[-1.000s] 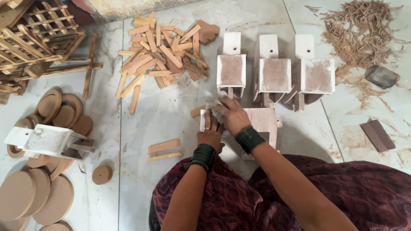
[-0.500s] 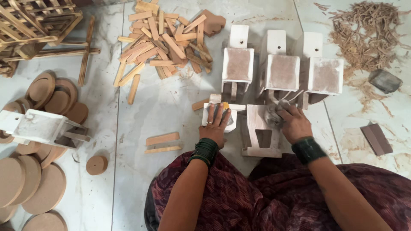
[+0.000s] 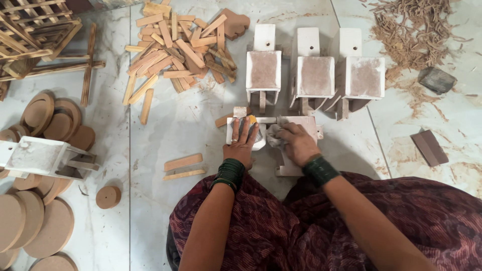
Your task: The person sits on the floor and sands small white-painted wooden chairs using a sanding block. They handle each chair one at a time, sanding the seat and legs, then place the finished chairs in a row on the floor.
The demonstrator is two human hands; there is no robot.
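Two hands work a white-painted wooden toy frame [image 3: 296, 145] on the floor.
Left hand [image 3: 242, 143] lies flat, steadying the frame; right hand [image 3: 296, 143] is closed around a grey sanding pad [image 3: 273, 134]. Uneven pressure could shift the frame.

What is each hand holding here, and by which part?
Left hand presses flat on the white wooden piece's left end. Right hand grips a crumpled grey pad against its top.

Left hand [image 3: 242, 142] flat, fingers spread — right hand [image 3: 297, 143] curled, knuckles up, beside it.

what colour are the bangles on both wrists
Dark green bangles on both wrists, clearest in the head view.
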